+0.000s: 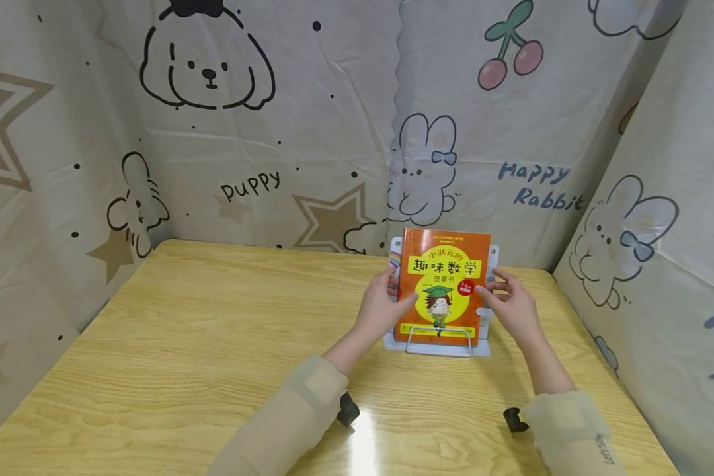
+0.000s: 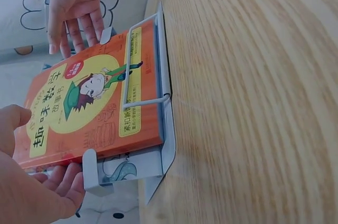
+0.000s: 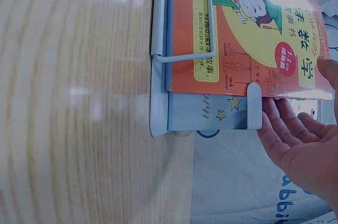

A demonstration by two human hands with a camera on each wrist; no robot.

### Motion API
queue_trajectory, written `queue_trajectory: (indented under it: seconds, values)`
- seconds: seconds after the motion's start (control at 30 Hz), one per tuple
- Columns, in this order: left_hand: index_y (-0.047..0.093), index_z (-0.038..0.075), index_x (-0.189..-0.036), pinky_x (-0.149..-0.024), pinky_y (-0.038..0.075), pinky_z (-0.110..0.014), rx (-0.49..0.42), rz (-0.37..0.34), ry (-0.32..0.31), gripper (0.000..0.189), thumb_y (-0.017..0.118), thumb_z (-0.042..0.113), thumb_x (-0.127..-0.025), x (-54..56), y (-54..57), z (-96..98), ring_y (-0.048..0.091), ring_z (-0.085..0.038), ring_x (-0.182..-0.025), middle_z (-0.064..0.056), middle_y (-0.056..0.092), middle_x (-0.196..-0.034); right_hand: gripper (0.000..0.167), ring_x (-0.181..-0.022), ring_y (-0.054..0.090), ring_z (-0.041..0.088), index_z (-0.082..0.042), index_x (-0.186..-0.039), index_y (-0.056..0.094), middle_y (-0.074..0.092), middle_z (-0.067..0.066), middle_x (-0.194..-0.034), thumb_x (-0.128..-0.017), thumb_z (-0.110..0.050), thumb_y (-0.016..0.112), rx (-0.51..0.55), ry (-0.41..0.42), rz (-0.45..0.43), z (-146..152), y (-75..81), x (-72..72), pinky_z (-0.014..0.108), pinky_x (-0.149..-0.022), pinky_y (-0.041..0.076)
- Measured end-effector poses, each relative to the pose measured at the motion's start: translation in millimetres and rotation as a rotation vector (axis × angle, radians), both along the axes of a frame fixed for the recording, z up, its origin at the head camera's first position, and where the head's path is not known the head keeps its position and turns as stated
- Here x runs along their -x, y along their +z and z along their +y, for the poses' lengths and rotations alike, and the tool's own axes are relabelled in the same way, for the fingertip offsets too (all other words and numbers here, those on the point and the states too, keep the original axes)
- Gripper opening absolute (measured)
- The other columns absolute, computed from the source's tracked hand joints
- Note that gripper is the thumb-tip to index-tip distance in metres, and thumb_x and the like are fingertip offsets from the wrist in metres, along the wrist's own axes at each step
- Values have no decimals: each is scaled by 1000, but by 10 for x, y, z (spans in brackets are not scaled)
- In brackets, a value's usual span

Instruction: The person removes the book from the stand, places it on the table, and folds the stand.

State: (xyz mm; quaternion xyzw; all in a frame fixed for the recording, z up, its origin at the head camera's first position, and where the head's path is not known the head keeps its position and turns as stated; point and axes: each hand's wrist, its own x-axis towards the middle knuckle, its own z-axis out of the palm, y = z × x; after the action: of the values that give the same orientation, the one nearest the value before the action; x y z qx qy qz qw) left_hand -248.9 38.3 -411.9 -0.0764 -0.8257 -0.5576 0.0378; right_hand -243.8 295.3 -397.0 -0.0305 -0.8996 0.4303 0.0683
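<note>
– Where to find the maths storybook [image 1: 440, 284]?
– Toward four o'clock, on the white book stand [image 3: 190, 115] atop the bench [image 1: 214, 337].
– Beside it?
– See wide left hand [image 1: 383, 305] at nine o'clock, wide right hand [image 1: 514, 309] at three.

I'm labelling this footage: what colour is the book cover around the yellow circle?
Orange; the book cover shows best in the head view.

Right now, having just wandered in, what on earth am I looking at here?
A person has both bare hands at an orange math storybook, the left hand at its left edge and the right hand at its right. The book leans back on a pale book stand, its lower part behind the wire retainer. The stand sits on a wood-grain table. I can't tell how firmly the book is gripped, if at all.
</note>
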Motion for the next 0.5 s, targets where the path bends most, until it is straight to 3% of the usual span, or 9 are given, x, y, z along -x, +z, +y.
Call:
queue_trajectory:
  seconds: [0.27, 0.5]
  values:
    - [39, 5, -141, -83, 52, -27, -4, -4, 5, 70, 71, 30, -83, 48, 18, 28, 54, -19, -97, -7, 52, -111, 76, -108, 56, 31, -7, -143, 35, 53, 17, -122, -87, -55, 57, 43, -10, 1, -13, -12, 53, 14, -74, 51]
    - [41, 7, -139, -80, 52, -25, 0, -21, -12, 67, 72, 28, -83, 86, 17, 32, 55, -18, -95, -6, 52, -109, 71, -95, 55, 22, -6, -139, 40, 54, 16, -115, -88, -53, 57, 57, -61, -21, -64, 17, 78, 9, -67, 46]
